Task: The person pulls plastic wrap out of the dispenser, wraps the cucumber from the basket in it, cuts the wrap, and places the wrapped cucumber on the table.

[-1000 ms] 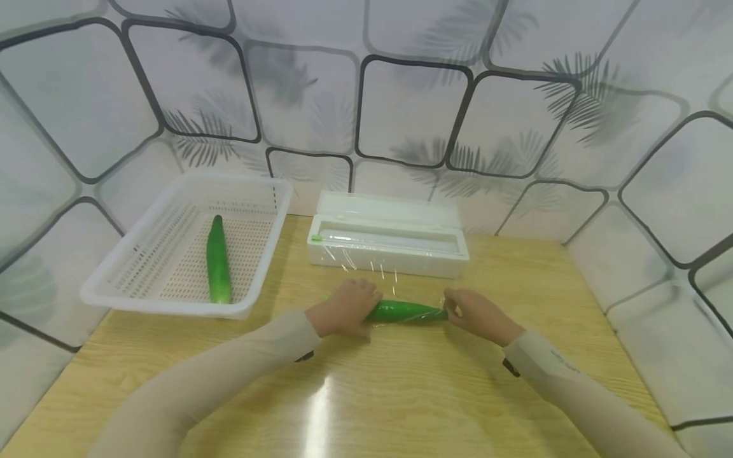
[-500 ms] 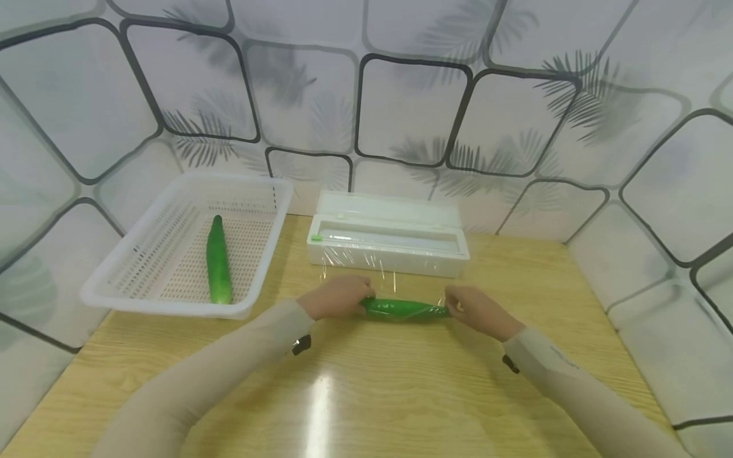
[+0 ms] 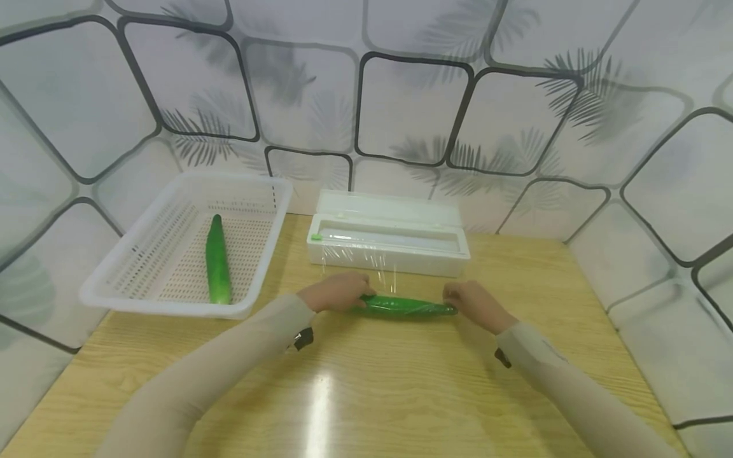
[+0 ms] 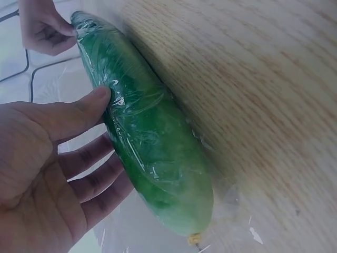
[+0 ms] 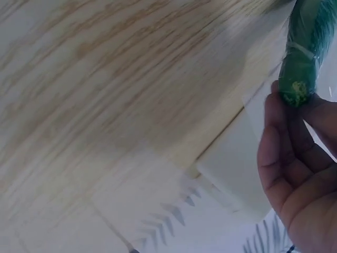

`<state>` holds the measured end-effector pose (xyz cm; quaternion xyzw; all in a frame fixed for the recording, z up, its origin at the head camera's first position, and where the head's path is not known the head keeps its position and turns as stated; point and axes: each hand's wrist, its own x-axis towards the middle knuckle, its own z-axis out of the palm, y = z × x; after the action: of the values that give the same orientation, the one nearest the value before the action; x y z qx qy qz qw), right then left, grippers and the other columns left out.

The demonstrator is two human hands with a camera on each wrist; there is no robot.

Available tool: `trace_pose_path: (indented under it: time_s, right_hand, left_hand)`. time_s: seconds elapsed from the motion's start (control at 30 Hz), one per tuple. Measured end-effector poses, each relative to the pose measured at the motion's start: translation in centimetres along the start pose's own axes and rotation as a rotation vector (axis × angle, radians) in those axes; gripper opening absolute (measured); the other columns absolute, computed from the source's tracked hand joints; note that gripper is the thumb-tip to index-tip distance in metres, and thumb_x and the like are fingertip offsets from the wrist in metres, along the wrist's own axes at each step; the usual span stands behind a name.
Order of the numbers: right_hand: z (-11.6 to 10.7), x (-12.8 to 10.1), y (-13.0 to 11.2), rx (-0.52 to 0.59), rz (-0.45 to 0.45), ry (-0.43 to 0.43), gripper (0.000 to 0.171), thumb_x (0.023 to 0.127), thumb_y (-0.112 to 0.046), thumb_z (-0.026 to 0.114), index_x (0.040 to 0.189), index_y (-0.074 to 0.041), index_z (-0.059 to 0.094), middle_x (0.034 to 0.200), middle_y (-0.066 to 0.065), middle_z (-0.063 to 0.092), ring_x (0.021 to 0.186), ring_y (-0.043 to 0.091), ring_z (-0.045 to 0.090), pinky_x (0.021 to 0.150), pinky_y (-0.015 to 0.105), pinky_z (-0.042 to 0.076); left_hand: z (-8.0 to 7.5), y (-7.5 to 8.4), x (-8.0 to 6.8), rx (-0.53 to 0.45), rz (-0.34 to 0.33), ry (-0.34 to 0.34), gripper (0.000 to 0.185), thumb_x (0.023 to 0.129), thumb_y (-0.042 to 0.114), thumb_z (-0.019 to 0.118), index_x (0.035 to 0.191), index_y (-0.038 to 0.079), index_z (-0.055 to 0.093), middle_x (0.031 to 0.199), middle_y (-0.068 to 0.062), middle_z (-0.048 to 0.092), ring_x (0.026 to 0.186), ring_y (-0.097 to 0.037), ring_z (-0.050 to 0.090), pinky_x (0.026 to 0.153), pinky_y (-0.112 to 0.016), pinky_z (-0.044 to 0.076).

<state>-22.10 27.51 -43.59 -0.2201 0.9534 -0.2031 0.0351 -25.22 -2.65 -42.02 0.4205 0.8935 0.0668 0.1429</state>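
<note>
A green cucumber (image 3: 403, 306) lies crosswise on the table, covered in clear cling film that clings tightly and shines in the left wrist view. My left hand (image 3: 339, 292) holds its left part, the thumb (image 4: 92, 105) on the film and the other fingers behind the cucumber. At the other end, my right hand (image 3: 474, 304) pinches the narrow tip, seen between thumb and fingers in the right wrist view. A sheet of cling film (image 3: 380, 262) stretches from the cucumber back to a white dispenser box (image 3: 401, 259) with its lid up.
At the left stands a white perforated basket (image 3: 166, 308) with another cucumber (image 3: 217, 261) in it. A patterned wall (image 3: 412, 114) rises behind the box and along both sides of the wooden table (image 3: 389, 394).
My left hand has gone from lying over the cucumber's left part to gripping it. The cucumber has moved slightly toward the box, and my right hand's hold has shifted a little.
</note>
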Motion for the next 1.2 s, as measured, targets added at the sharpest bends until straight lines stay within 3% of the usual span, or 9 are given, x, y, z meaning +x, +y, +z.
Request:
trace_pose_path:
  time_s: [0.17, 0.27, 0.5, 0.63, 0.7, 0.83, 1.0, 1.2]
  right_hand:
    - [0.1, 0.2, 0.9, 0.079, 0.028, 0.02, 0.005, 0.082, -0.016, 0.068, 0.08, -0.012, 0.066, 0.08, -0.001, 0.069, 0.078, 0.013, 0.064, 0.075, 0.033, 0.056]
    - [0.0, 0.1, 0.8, 0.091, 0.022, 0.033, 0.006, 0.081, -0.016, 0.069, 0.077, -0.013, 0.065, 0.077, -0.002, 0.068, 0.074, 0.012, 0.062, 0.071, 0.03, 0.055]
    - [-0.4, -0.2, -0.5, -0.1, -0.021, 0.085, 0.018, 0.081, -0.01, 0.068, 0.068, -0.01, 0.057, 0.062, -0.003, 0.055, 0.058, 0.007, 0.043, 0.055, 0.021, 0.041]
    - [-0.5, -0.2, -1.5, -0.199, -0.116, 0.201, 0.004, 0.086, 0.0, 0.06, 0.083, -0.002, 0.062, 0.076, 0.006, 0.063, 0.069, 0.018, 0.058, 0.065, 0.031, 0.053]
    - [-0.5, 0.0, -2.3, -0.193, -0.179, 0.232, 0.008, 0.087, 0.002, 0.058, 0.092, 0.001, 0.063, 0.086, 0.01, 0.066, 0.08, 0.023, 0.063, 0.075, 0.036, 0.055]
    - [0.0, 0.5, -3.9, -0.13, -0.245, 0.135, 0.015, 0.085, -0.01, 0.065, 0.098, -0.004, 0.066, 0.095, 0.007, 0.068, 0.089, 0.021, 0.063, 0.081, 0.036, 0.054]
    - [1.2, 1.5, -4.9, -0.097, -0.202, -0.008, 0.036, 0.08, -0.03, 0.071, 0.109, -0.009, 0.066, 0.106, 0.005, 0.066, 0.098, 0.02, 0.061, 0.089, 0.038, 0.052]
    - [1.9, 2.9, -4.7, -0.011, -0.119, -0.043, 0.03, 0.077, -0.025, 0.073, 0.102, -0.008, 0.07, 0.098, 0.004, 0.069, 0.084, 0.013, 0.06, 0.075, 0.027, 0.053]
  left_hand:
    - [-0.3, 0.1, -0.1, 0.002, 0.004, -0.016, 0.034, 0.088, 0.019, 0.062, 0.121, 0.01, 0.062, 0.108, -0.009, 0.064, 0.097, -0.019, 0.061, 0.088, -0.031, 0.053]
    - [-0.4, 0.1, 0.0, 0.01, 0.008, -0.019, 0.034, 0.088, 0.019, 0.061, 0.121, 0.01, 0.062, 0.108, -0.009, 0.064, 0.097, -0.019, 0.061, 0.088, -0.03, 0.053]
    - [-0.4, 0.1, 0.0, 0.0, 0.002, -0.016, 0.035, 0.089, 0.019, 0.061, 0.122, 0.01, 0.062, 0.107, -0.01, 0.064, 0.096, -0.019, 0.061, 0.087, -0.03, 0.053]
    - [-0.4, 0.1, 0.0, -0.026, -0.016, -0.027, 0.035, 0.09, 0.019, 0.06, 0.124, 0.01, 0.061, 0.109, -0.01, 0.063, 0.099, -0.02, 0.061, 0.09, -0.031, 0.052]
    - [-0.4, 0.1, 0.0, -0.038, -0.022, -0.033, 0.035, 0.09, 0.019, 0.059, 0.124, 0.01, 0.06, 0.11, -0.011, 0.063, 0.099, -0.021, 0.061, 0.091, -0.031, 0.052]
    - [-0.3, -0.1, 0.1, -0.031, -0.022, -0.039, 0.036, 0.091, 0.02, 0.058, 0.125, 0.01, 0.059, 0.111, -0.01, 0.062, 0.1, -0.021, 0.061, 0.091, -0.031, 0.052]
    - [-0.1, -0.5, 0.3, -0.01, -0.015, -0.033, 0.036, 0.091, 0.021, 0.058, 0.126, 0.011, 0.059, 0.113, -0.01, 0.062, 0.101, -0.021, 0.061, 0.091, -0.032, 0.052]
    - [-0.1, -0.7, 0.3, -0.03, 0.007, -0.036, 0.037, 0.092, 0.021, 0.057, 0.127, 0.013, 0.058, 0.115, -0.01, 0.061, 0.101, -0.021, 0.06, 0.09, -0.032, 0.052]
